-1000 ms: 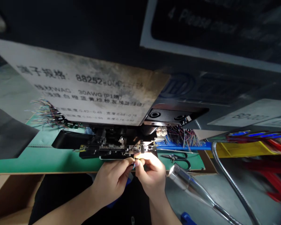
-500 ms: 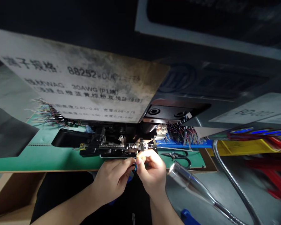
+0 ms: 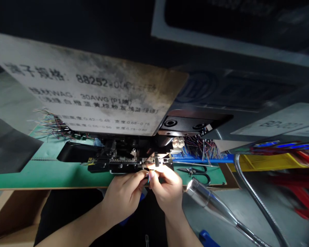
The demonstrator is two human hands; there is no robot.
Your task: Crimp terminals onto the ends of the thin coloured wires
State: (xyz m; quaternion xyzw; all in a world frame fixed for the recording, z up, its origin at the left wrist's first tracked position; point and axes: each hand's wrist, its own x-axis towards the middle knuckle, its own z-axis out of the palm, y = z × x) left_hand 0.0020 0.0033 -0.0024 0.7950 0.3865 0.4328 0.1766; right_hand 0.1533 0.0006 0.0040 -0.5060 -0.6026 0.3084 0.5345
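Left hand (image 3: 125,193) and right hand (image 3: 168,189) both pinching thin coloured wires (image 3: 149,178) between them, just nearer the body than the machine mechanism (image 3: 157,160). I'd keep strands straight, grip steady, skin clear.

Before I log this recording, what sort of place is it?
Probably a factory or workshop bench: a large machine carries a label reading 30AWG, bunches of coloured wires lie beyond the hands on both sides, and the left hand and right hand pinch thin wires.
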